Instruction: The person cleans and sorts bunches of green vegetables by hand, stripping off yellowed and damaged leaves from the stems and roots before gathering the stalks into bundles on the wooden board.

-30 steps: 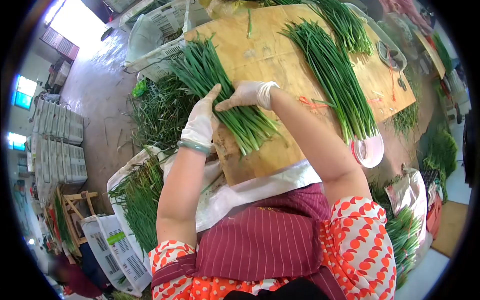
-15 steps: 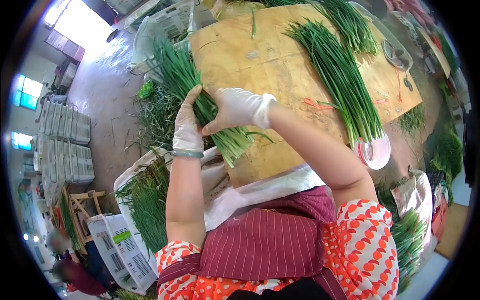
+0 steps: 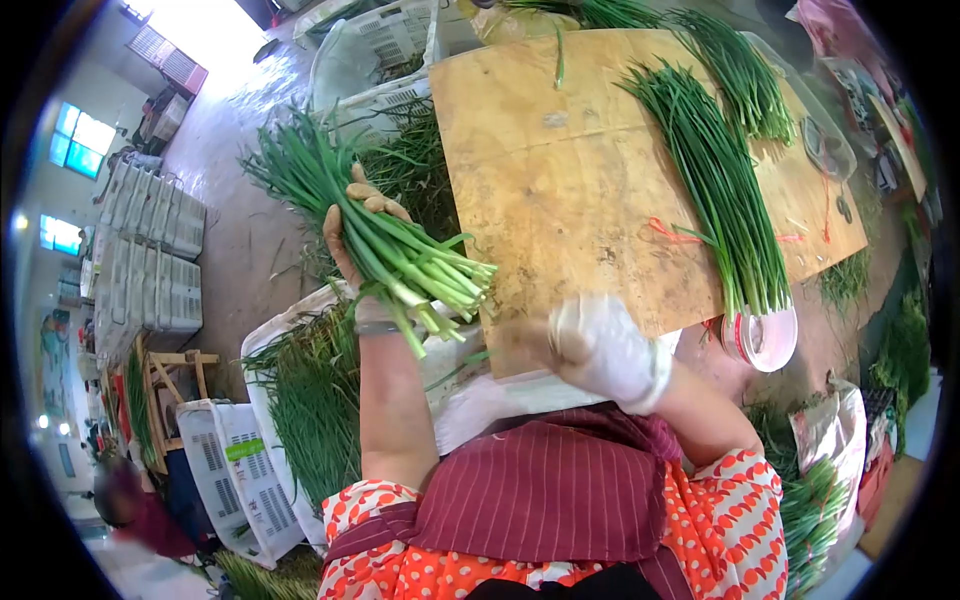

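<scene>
My gloved left hand point(image 3: 365, 215) is wrapped round a bunch of long green stalks point(image 3: 400, 255), lifted off the left edge of the wooden board point(image 3: 560, 190). The pale cut ends point right and down, the leafy tips up and left. My gloved right hand point(image 3: 600, 350) is apart from the bunch, over the board's front edge; its fingers are smeared by motion. A larger green bunch point(image 3: 715, 190) lies on the board's right part, with another bunch point(image 3: 745, 85) behind it. A red tie point(image 3: 672, 231) lies near the larger bunch.
White crates point(image 3: 235, 480) stand at the left, with loose greens point(image 3: 315, 410) in a white-lined container beside my left forearm. A white and pink bucket point(image 3: 762, 340) is below the board's right side. Scissors point(image 3: 844, 208) lie at the right edge. Another person point(image 3: 140, 510) is at the lower left.
My left hand has raised and turned the bunch to the left, off the board. My right hand has let go of it and moved down and right toward my body.
</scene>
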`<state>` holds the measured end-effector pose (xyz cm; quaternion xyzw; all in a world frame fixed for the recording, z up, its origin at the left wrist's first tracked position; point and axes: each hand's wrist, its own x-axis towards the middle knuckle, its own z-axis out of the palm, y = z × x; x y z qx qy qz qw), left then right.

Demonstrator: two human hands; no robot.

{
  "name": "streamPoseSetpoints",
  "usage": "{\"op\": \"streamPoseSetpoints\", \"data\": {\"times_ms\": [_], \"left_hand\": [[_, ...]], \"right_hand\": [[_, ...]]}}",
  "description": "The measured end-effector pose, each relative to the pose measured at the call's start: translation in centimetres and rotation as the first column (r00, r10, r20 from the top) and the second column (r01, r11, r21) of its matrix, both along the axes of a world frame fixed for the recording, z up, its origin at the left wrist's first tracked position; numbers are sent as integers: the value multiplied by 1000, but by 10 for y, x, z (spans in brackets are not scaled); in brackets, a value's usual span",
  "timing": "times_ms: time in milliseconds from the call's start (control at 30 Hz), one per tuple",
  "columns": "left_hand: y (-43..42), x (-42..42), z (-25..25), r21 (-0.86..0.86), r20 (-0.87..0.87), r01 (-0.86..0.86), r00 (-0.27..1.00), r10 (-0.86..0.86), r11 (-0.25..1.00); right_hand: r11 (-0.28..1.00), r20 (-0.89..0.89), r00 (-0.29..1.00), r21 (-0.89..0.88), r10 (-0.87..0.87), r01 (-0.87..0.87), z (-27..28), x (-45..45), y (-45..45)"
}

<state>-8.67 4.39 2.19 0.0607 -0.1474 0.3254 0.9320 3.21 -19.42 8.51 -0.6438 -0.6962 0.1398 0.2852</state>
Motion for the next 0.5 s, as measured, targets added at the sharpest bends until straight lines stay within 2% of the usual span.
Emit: {"op": "streamPoseSetpoints", "data": {"times_ms": [33, 67, 100, 133, 167, 233, 300, 333, 367, 400, 433, 467, 500], "left_hand": [[2, -4, 0, 5, 32, -12, 999, 12, 1000], [5, -9, 0, 11, 64, -24, 998, 23, 1000], [9, -14, 0, 24, 65, -46, 997, 45, 999], [11, -18, 0, 28, 67, -53, 996, 51, 998], [12, -21, 0, 52, 77, -47, 996, 43, 998], [15, -27, -2, 89, 107, -14, 994, 4, 996], [11, -30, -2, 74, 88, -25, 996, 18, 997], [7, -30, -1, 61, 73, -33, 997, 28, 998], [-2, -27, 3, 20, 77, -57, 995, 56, 998], [0, -28, 1, 38, 78, -52, 996, 49, 998], [2, -28, 0, 57, 62, -60, 996, 57, 997], [2, -30, -1, 75, 45, -68, 997, 64, 995], [2, -32, -2, -5, 29, -41, 999, 41, 999]], "right_hand": [[992, -32, 993, -58, 114, -116, 11, 2, -8], [991, -32, 992, -55, 122, -124, 15, 8, -13], [924, -231, 920, -143, 316, -353, 18, 15, -19], [800, -431, 777, -180, 459, -573, 22, 18, -21], [795, -429, 774, -180, 466, -579, 29, 20, -18], [933, -582, 804, -212, 119, -291, 48, 29, 0], [953, -693, 682, -302, -234, 20, 61, 38, 25], [975, -481, 848, -101, -222, 198, 36, 44, 49], [942, -229, 937, 149, -263, 301, 0, 43, 74], [943, -226, 940, 155, -256, 294, -19, 34, 90], [940, -286, 954, 295, -86, 173, -34, 21, 103], [924, -309, 951, 366, 4, 115, -36, 14, 103], [899, -322, 942, 434, 98, 55, -37, 7, 104]]}}
